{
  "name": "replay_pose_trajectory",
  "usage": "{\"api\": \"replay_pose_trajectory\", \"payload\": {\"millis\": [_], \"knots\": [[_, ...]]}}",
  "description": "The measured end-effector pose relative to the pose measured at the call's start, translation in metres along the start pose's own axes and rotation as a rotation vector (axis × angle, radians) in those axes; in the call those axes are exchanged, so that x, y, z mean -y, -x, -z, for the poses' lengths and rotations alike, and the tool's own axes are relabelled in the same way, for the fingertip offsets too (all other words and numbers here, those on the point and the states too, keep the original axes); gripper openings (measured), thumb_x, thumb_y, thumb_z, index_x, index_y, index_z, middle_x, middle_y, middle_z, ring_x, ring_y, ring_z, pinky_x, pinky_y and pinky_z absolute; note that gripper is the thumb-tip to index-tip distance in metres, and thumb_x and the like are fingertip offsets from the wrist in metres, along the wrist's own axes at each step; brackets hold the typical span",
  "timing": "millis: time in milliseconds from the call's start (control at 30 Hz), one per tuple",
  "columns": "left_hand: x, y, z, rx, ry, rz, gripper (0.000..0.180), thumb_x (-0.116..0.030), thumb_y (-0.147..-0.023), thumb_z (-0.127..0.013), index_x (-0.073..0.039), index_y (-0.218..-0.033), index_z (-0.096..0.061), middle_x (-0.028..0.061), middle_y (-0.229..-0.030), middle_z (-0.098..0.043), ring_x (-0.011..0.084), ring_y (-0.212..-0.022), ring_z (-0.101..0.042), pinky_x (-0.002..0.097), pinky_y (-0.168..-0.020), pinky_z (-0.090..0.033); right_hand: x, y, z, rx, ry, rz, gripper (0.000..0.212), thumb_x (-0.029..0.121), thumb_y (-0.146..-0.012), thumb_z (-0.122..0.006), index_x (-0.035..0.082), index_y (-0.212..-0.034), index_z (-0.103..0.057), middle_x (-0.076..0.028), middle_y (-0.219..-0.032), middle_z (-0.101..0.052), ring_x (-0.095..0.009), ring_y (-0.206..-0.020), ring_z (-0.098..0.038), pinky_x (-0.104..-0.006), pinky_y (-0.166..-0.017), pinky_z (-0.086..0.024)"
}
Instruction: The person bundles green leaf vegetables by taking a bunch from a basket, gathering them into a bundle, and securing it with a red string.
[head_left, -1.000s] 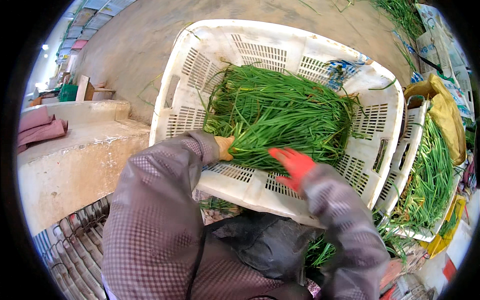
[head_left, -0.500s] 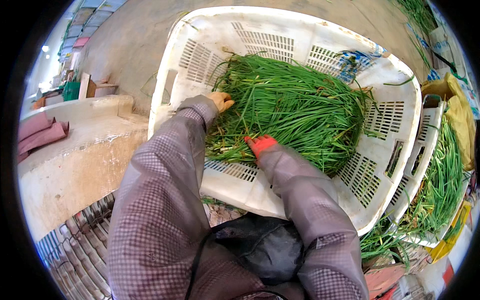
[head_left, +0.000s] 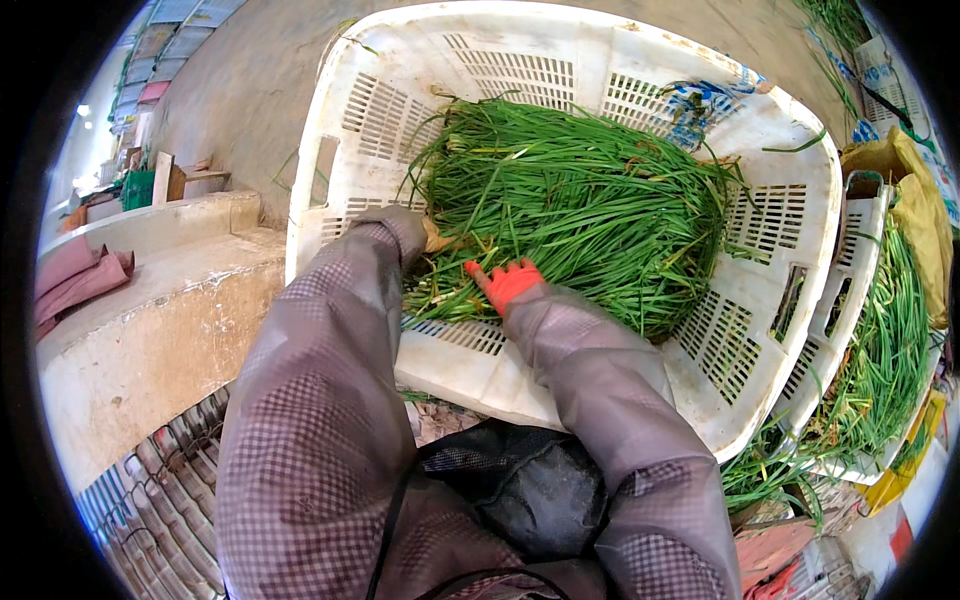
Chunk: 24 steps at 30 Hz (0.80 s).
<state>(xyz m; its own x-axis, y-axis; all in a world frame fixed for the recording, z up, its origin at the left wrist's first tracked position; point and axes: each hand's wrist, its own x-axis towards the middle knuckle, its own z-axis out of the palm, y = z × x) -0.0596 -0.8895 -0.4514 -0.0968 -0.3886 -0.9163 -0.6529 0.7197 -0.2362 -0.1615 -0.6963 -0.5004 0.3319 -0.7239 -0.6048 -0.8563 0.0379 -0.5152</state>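
We see one heap of long thin green chive-like stalks [head_left: 580, 205] lying in a white slotted plastic crate [head_left: 800, 170], filling its middle and right. Our left hand [head_left: 437, 238], mostly hidden past the grey checked sleeve [head_left: 330, 350], rests at the heap's near left edge; whether it is clenched we cannot tell. Our right hand in a red glove [head_left: 508, 282] presses on the heap's near edge, one finger extended; we cannot tell whether it grasps anything. A second white crate [head_left: 865, 190] of greens stands at the right. A concrete ledge [head_left: 150, 330] lies left.
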Motion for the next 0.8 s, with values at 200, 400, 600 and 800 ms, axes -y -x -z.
{"api": "replay_pose_trajectory", "payload": {"millis": [200,400,600,800], "knots": [[0.032,-0.029,-0.023,0.128,-0.201,0.006,0.034,-0.028,-0.074,-0.070,-0.015,-0.105,-0.070,0.0150,-0.114,-0.064,0.0348,-0.106,-0.060,0.0423,-0.088,-0.049,0.008,-0.002,-0.011,-0.364,0.324,0.148,0.071,0.023,-0.083,-0.055,0.016,-0.147,-0.027,-0.011,-0.147,-0.037,-0.033,-0.138,-0.031,-0.0529,-0.115,-0.016],[0.029,-0.054,-0.058,0.025,0.614,-0.457,0.041,-0.032,-0.085,-0.057,-0.011,-0.121,-0.057,0.0129,-0.128,-0.053,0.0287,-0.119,-0.049,0.0406,-0.099,-0.040,0.018,0.015,0.003,-0.365,0.124,0.195,0.099,0.013,-0.063,-0.073,0.012,-0.148,-0.022,-0.014,-0.150,-0.030,-0.034,-0.138,-0.030,-0.0477,-0.115,-0.020],[0.019,-0.041,-0.067,0.730,1.460,-0.683,0.049,-0.036,-0.096,-0.043,-0.007,-0.136,-0.043,0.0107,-0.142,-0.042,0.0226,-0.131,-0.038,0.0389,-0.110,-0.031,-0.014,0.072,0.033,-0.336,-0.213,0.227,0.098,0.020,-0.063,-0.076,0.012,-0.146,-0.024,-0.018,-0.144,-0.037,-0.038,-0.112,-0.055,-0.0416,-0.098,-0.043],[0.014,-0.027,-0.061,0.880,1.440,-0.244,0.041,-0.028,-0.099,-0.048,-0.007,-0.134,-0.048,0.0070,-0.139,-0.048,0.0161,-0.126,-0.045,0.0340,-0.107,-0.037,-0.015,0.055,0.030,-0.414,-0.359,0.286,0.063,0.022,-0.065,-0.076,0.008,-0.123,-0.055,-0.017,-0.105,-0.066,-0.041,-0.098,-0.060,-0.0432,-0.087,-0.050]]}}
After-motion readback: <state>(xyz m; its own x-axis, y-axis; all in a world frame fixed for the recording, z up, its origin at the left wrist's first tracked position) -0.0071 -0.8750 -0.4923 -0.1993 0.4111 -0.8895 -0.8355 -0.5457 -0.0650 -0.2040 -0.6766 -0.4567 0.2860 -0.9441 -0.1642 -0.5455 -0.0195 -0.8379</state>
